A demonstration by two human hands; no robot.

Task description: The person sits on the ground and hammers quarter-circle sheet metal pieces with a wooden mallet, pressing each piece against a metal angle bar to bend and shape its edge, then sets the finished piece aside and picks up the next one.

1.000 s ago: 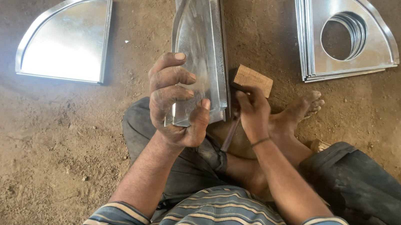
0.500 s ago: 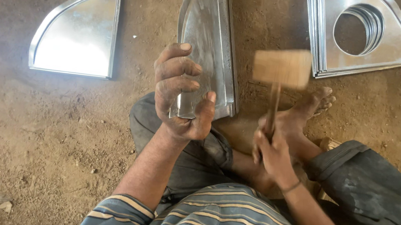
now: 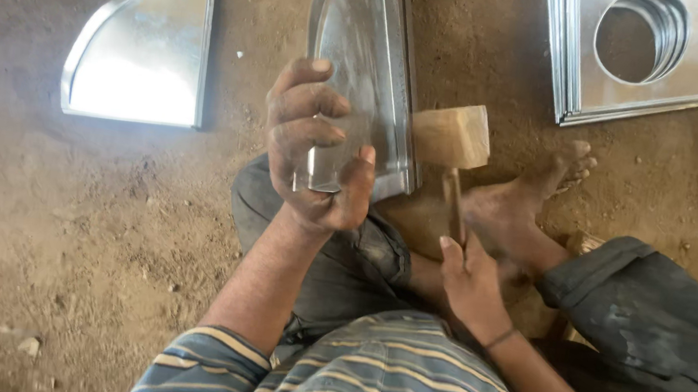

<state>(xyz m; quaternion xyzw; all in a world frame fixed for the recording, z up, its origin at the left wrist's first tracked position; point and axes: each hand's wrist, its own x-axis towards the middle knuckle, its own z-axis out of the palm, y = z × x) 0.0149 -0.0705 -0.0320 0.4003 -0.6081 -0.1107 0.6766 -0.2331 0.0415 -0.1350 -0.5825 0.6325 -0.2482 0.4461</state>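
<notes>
Grip unchanged; mallet (image 3: 452, 135) lower vs. earlier.

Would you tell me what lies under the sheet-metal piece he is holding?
Under the sheet-metal piece the bare dirt floor shows around it; its near end sits over his trouser leg. What it rests on is hidden.

Bare dirt floor (image 3: 56, 233) lies open across the lower left, while a quarter-round metal tray (image 3: 142, 50) upper left and stacked metal covers (image 3: 645, 55) upper right block those corners.
</notes>
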